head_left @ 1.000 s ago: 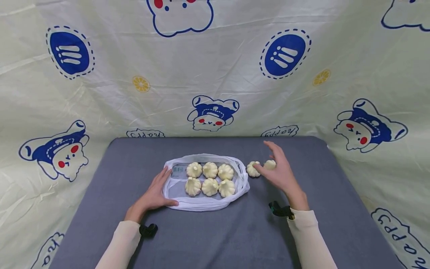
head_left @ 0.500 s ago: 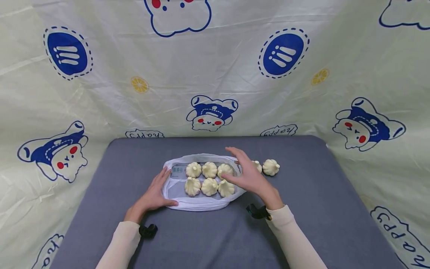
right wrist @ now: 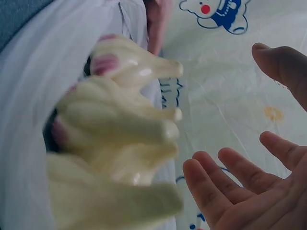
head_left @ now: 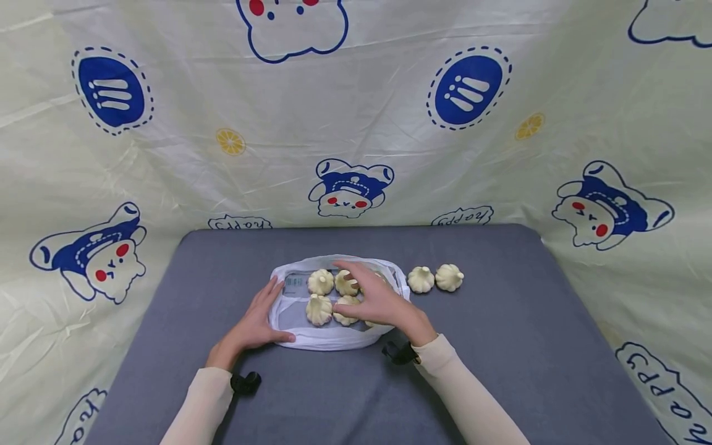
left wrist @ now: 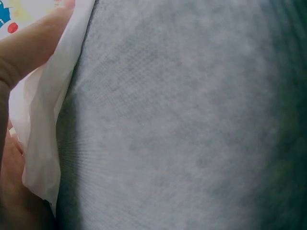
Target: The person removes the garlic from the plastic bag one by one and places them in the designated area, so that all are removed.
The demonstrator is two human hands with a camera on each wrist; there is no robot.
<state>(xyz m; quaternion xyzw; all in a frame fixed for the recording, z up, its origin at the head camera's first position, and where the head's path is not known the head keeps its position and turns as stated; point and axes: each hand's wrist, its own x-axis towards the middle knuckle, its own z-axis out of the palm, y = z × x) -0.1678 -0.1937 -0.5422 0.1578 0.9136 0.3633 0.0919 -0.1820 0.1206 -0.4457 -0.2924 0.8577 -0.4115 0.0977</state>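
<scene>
Even, bright light, soft shadows under the white bag [head_left: 334, 337]; wide-angle bending at head-view edges; wrist close-ups blur.

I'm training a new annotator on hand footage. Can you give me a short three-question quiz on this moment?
1. True or false: the right hand pinches a garlic bulb.
2. How many garlic bulbs lie on the grey table outside the white plastic bag?
A. none B. two C. five
3. Fill in: the left hand rests on the bag's ____ edge, as seen from the head camera.

Key
1. False: its fingers are spread and straight above the bulbs in the bag, with no grip on any.
2. B: two bulbs, side by side to the right of the bag.
3. Left.
</scene>
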